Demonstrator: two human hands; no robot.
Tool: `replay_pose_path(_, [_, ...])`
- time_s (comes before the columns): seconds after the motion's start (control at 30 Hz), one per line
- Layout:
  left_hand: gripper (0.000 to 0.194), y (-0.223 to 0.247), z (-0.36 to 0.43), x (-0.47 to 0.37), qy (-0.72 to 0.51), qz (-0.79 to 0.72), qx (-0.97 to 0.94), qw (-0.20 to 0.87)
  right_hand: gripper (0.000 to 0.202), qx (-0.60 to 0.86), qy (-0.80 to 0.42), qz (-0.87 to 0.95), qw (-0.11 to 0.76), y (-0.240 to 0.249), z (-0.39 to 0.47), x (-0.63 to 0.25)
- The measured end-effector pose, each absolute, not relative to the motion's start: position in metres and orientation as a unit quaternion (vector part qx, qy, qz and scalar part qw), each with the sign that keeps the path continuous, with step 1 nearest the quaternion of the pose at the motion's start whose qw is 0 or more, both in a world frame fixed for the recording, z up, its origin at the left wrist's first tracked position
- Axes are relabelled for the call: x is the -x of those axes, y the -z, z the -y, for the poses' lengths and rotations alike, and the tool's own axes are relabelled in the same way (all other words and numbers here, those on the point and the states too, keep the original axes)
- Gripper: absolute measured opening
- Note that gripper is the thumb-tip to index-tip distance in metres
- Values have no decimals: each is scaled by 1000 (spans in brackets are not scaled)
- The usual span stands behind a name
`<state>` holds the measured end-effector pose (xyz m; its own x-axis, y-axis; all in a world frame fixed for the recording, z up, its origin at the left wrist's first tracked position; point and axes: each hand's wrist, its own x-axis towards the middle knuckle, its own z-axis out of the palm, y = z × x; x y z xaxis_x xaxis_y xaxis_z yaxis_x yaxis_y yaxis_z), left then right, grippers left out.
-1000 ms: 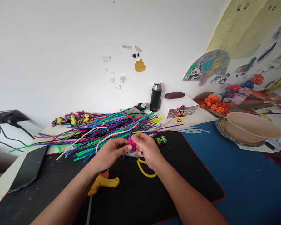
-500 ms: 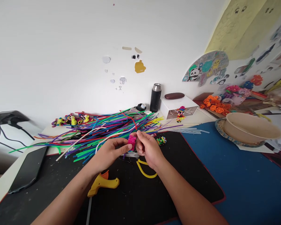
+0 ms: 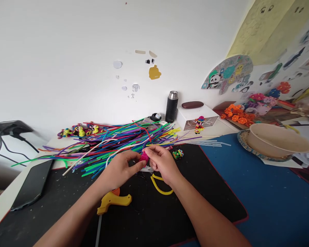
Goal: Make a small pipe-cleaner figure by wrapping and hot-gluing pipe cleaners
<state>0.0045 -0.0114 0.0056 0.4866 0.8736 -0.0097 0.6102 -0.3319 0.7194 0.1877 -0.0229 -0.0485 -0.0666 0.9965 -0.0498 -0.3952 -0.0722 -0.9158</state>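
Note:
A small bright pink piece is pinched between the fingertips of both hands, over the black mat. My left hand grips its left side with thumb and fingers. On its right, my right hand has its fingers curled against the piece, partly hiding it. Just behind lies a heap of colourful pipe cleaners. Below my hands are yellow-handled scissors, their metal part partly covered. A yellow glue gun rests by my left wrist.
A dark phone lies on the left. Behind stand a black flask, a white box and a small figure. A green figure sits right of my hands. A beige bowl is at the right.
The fingers of my right hand have shifted left over the top of the pink piece, covering more of it. My left hand keeps its grip, and the piece appears more tilted.

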Motion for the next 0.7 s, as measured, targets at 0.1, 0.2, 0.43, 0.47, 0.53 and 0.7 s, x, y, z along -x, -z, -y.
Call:
replay_pose_path(0.1, [38, -11, 14, -6, -182, -459, -816, 301, 43, 389, -618, 396, 557, 47, 24, -186])
replay_pose_path(0.2, [36, -14, 15, -8, -182, -458, -831, 257, 43, 375, -627, 392, 558, 48, 24, -184])
replay_pose_path(0.43, [35, -15, 16, -9, -203, -460, -810, 301, 45, 344, -654, 372, 562, 51, 24, -182])
replay_pose_path(0.47, [35, -14, 16, -8, -207, -461, -804, 313, 45, 342, -655, 372, 562, 52, 24, -182])
replay_pose_path(0.53, [35, -12, 15, -8, -214, -460, -795, 334, 44, 338, -656, 376, 561, 54, 24, -182])
replay_pose_path(0.7, [37, -6, 11, -4, -221, -469, -764, 384, 44, 334, -653, 387, 559, 55, 24, -183])
